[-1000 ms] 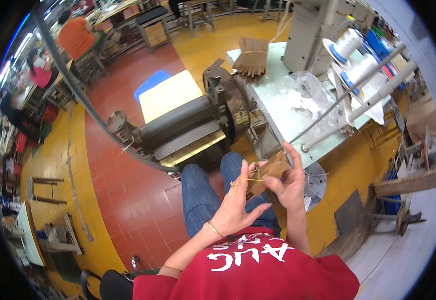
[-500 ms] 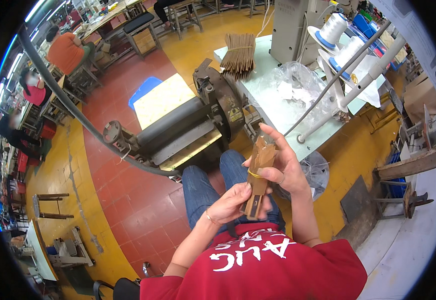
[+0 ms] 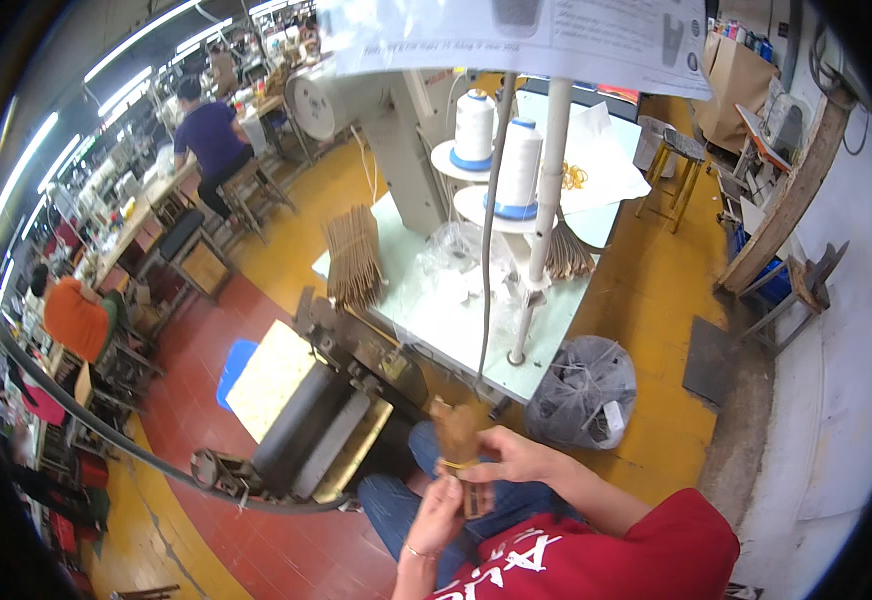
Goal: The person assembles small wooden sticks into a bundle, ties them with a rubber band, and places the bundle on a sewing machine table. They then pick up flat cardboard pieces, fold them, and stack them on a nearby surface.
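Above my lap I hold a small bundle of brown strips (image 3: 463, 432), leather-like, with a yellow rubber band (image 3: 459, 464) round its middle. My right hand (image 3: 516, 457) is closed about the bundle from the right, its thumb lying near the band. Just below the band, my left hand (image 3: 437, 512) pinches the bundle's left edge, the fingers closed. Loose, uneven ends stick up at the top of the bundle. Part of the lower end is hidden by my fingers.
Before my knees stands a dark roller machine (image 3: 313, 430) with a yellow board (image 3: 274, 382). Behind it, a pale green table (image 3: 436, 325) bears a banded brown stack (image 3: 353, 258) and white thread cones (image 3: 519, 170). A plastic bag (image 3: 584, 395) stands on the floor. People sit at far benches.
My view has swung up and to the right, bringing more of the table and thread cones in. The right hand's fingers, raised earlier, have come down round the bundle.
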Demonstrator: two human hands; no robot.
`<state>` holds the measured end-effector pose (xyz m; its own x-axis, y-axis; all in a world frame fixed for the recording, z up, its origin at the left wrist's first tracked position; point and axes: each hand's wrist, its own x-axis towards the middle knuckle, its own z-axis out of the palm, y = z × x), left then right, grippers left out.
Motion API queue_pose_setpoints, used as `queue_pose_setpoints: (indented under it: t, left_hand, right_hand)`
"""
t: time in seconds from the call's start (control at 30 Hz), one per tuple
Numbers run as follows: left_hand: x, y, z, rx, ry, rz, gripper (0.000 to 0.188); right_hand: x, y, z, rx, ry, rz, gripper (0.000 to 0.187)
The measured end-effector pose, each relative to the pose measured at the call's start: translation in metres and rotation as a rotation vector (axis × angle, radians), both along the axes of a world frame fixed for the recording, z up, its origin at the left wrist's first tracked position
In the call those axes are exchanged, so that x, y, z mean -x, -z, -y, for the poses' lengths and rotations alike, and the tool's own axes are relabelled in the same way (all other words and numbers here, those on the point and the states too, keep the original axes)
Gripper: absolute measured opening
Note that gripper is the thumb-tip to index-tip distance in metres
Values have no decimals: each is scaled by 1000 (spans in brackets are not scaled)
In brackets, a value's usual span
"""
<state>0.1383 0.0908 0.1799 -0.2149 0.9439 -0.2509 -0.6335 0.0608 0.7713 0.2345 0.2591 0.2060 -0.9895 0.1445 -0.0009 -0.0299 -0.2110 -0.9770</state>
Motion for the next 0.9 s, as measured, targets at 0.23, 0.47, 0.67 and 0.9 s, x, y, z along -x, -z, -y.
queue_pose_setpoints:
  t: [0.23, 0.47, 0.67, 0.9]
  left_hand:
    - [3, -80, -37, -73, -73, -862, 49]
    - [3, -219, -53, -909, 90, -1547, 27]
    - [-44, -233, -61, -934, -200, -1801, 38]
    - [-39, -221, -61, -882, -856, -1825, 36]
  right_hand:
    - [-65, -13, -103, 226, 659, -176, 41]
    - [-9, -40, -273, -866, 1179, 468, 67]
    - [23, -11, -302, -1322, 910, 930, 61]
    - [-33, -21, -209, -902, 1352, 190, 46]
